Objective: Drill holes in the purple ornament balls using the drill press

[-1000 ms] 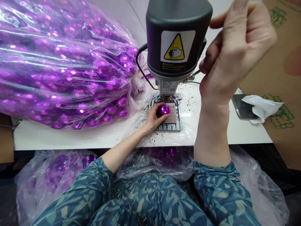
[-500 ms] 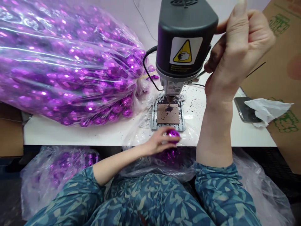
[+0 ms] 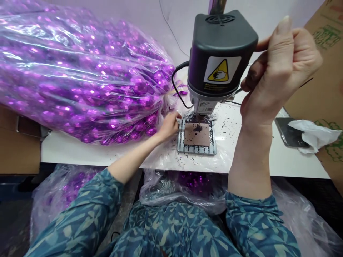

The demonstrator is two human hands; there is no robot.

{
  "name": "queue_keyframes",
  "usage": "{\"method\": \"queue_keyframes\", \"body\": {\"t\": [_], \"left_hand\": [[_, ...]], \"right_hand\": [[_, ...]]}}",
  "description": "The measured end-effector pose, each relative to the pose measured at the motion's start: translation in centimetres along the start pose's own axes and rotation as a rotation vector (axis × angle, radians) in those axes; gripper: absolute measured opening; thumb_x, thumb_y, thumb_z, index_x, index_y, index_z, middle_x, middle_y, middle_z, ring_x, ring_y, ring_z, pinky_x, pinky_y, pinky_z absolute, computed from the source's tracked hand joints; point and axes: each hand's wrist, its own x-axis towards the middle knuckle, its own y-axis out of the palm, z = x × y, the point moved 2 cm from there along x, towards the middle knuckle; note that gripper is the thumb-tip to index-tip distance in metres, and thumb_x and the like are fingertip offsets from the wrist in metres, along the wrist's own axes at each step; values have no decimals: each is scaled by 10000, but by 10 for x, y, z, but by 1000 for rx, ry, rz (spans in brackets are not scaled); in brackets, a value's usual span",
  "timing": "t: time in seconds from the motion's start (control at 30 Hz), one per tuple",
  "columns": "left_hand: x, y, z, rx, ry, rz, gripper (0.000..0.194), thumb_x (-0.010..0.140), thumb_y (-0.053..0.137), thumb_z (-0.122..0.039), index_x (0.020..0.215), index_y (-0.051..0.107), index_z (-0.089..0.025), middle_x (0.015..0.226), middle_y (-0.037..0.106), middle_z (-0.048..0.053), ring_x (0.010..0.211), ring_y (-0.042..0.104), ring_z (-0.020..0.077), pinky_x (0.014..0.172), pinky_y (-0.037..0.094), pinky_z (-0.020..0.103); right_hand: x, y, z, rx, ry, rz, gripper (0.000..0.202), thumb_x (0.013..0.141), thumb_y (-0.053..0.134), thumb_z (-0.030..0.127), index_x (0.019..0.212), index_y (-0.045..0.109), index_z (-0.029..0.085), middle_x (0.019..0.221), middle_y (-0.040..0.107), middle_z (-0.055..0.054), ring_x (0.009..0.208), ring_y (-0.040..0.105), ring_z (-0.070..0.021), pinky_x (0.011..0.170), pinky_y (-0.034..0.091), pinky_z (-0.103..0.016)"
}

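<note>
A black bench drill (image 3: 221,53) with a yellow warning label stands over a small metal base (image 3: 197,149). On that base lies a brown board (image 3: 197,137) with a hole and dark shavings. My right hand (image 3: 281,67) is closed beside the drill's right side; what its fingers grip is hidden. My left hand (image 3: 170,125) is at the base's left edge, near the tied neck of a clear bag (image 3: 107,82) full of shiny purple balls. Its fingers are curled, and anything in them is hidden.
A dark phone (image 3: 291,132) and a crumpled white tissue (image 3: 314,134) lie on the white table (image 3: 294,162) at right, beside a cardboard box (image 3: 328,53). An open plastic bag (image 3: 187,194) with purple pieces is below the table edge.
My left hand has let go of the purple ball it held and moved up and left to the base's side. That ball is out of the hand. The whole view has shifted slightly.
</note>
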Motion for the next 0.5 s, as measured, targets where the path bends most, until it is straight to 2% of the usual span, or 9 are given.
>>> {"method": "queue_keyframes", "body": {"t": [0.07, 0.17, 0.27, 0.4, 0.5], "left_hand": [[42, 1, 21, 79, -129, -48, 203, 804, 636, -25, 910, 685, -191, 985, 704, 103, 1086, 642, 324, 1079, 489, 525], [82, 14, 34, 100, -145, -65, 214, 764, 677, 2, 893, 688, -169, 1087, 692, 134, 1225, 590, 373, 1121, 451, 537], [101, 28, 35, 126, -163, -108, 172, 869, 621, -32, 951, 706, -157, 1151, 682, 166, 1315, 547, 379, 1119, 439, 515], [119, 34, 35, 265, -272, -67, 265, 1023, 455, -66, 1128, 692, -122, 1241, 689, 181, 1299, 528, 293, 1169, 355, 472], [124, 31, 33, 189, -227, -30, 207, 1056, 464, -88, 1082, 666, -48, 1097, 710, 179, 1168, 543, 249, 1152, 333, 458]], "right_hand": [[0, 0, 0, 12, -8, 3, 394, 972, 550, 163, 581, 523, 196, 389, 331, 99, 318, 274, -40, 350, 154, -251], [1, -2, 0, 43, -18, 18, 388, 968, 553, 163, 582, 536, 195, 385, 343, 94, 314, 275, -47, 339, 157, -263], [-1, -4, 2, 32, -27, 37, 368, 959, 565, 174, 593, 537, 192, 404, 359, 90, 336, 329, -48, 364, 202, -249], [-4, -4, 4, -16, -19, 52, 369, 966, 558, 203, 598, 528, 191, 421, 369, 88, 367, 381, -46, 399, 242, -226], [-5, -2, 4, -13, -28, 46, 380, 973, 553, 196, 594, 517, 194, 422, 352, 91, 369, 361, -40, 418, 266, -220]]}}
